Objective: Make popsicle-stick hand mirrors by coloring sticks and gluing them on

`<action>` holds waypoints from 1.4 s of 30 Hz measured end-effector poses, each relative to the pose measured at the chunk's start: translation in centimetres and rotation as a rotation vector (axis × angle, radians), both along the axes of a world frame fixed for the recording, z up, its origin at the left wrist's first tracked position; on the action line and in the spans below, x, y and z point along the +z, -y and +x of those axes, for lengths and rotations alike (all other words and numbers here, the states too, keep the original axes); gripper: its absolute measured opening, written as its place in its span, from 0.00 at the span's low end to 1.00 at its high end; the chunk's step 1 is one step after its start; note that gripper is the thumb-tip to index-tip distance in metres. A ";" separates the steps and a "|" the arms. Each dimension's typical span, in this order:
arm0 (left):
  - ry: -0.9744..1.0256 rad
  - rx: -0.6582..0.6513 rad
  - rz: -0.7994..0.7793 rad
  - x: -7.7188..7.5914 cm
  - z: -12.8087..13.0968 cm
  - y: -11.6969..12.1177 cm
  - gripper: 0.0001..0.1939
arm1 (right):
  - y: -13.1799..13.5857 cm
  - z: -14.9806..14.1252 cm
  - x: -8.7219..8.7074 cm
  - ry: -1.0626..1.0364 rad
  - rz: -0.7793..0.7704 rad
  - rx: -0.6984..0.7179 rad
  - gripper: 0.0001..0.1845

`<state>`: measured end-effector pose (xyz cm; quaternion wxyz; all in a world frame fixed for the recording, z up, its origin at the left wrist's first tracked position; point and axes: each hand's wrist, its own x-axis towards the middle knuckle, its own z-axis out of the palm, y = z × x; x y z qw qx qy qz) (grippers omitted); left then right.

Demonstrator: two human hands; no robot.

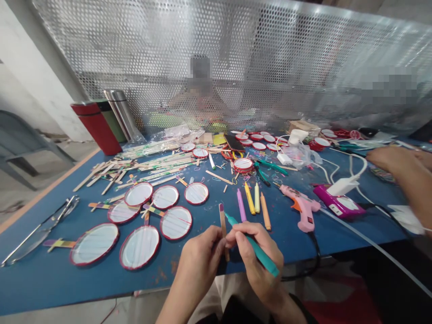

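Stick [222, 218] held over desk's [206, 216] near edge, pinched in left hand's [204, 251] grip. Teal marker [260, 255] pinched in right hand's [254, 266] grip, nib beside stick's purple tip. Four markers [249, 199] laid just beyond; glue gun [306, 211] placed farther right.

The held stick [222, 221] is matt wood, the teal marker [262, 256] plastic, the silver flask [122, 114] shiny metal.

Perforated screen [151, 40] behind blue table [60, 283]
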<state>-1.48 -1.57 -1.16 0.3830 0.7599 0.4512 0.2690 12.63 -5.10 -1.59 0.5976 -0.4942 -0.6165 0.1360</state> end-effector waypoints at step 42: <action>-0.017 -0.028 -0.044 0.1 -0.2 0.0 0.13 | -0.2 -0.2 -0.8 -0.136 -0.018 -0.039 0.06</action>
